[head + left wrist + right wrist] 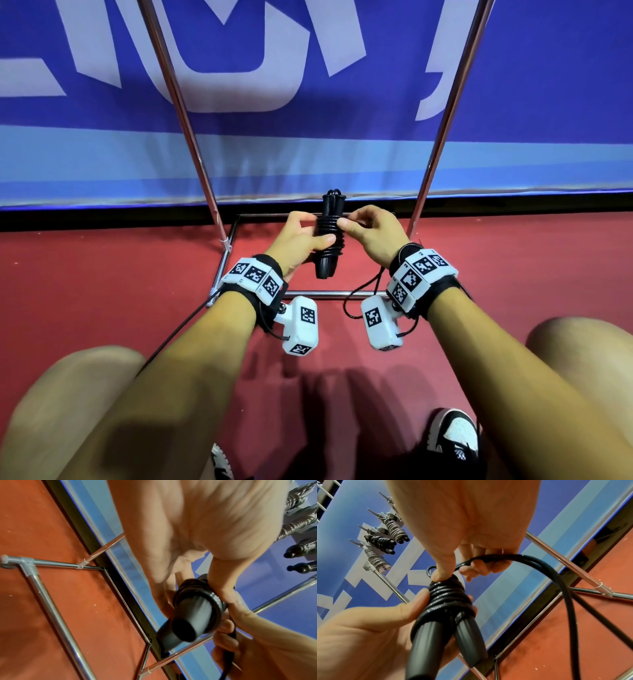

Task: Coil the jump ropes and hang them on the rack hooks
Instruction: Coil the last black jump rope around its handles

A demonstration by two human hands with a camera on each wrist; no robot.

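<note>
Head cam, center of frame: my left hand [301, 240] is wrapped around a black jump rope [328, 236], thumb pressed across the coils, fingers curled behind it. Two smooth black handles [443, 639] sit side by side w/ glossy black cord wound tight around their upper halves, approx seven or eight turns, stacked pretty neat. Bundle is held upright in the air over the red floor [102, 291], between the two chrome rack poles [178, 102].

My right hand [373, 233] pinches the cord at the top of the coils, thumb tip on the winding, other fingers curled round the loose cord [556, 577], which arcs off to the right of the right wrist frame and drops out the bottom edge.

Upper left of that same view: three already-wrapped ropes on hooks [385, 536], one black, two greyish.
</note>
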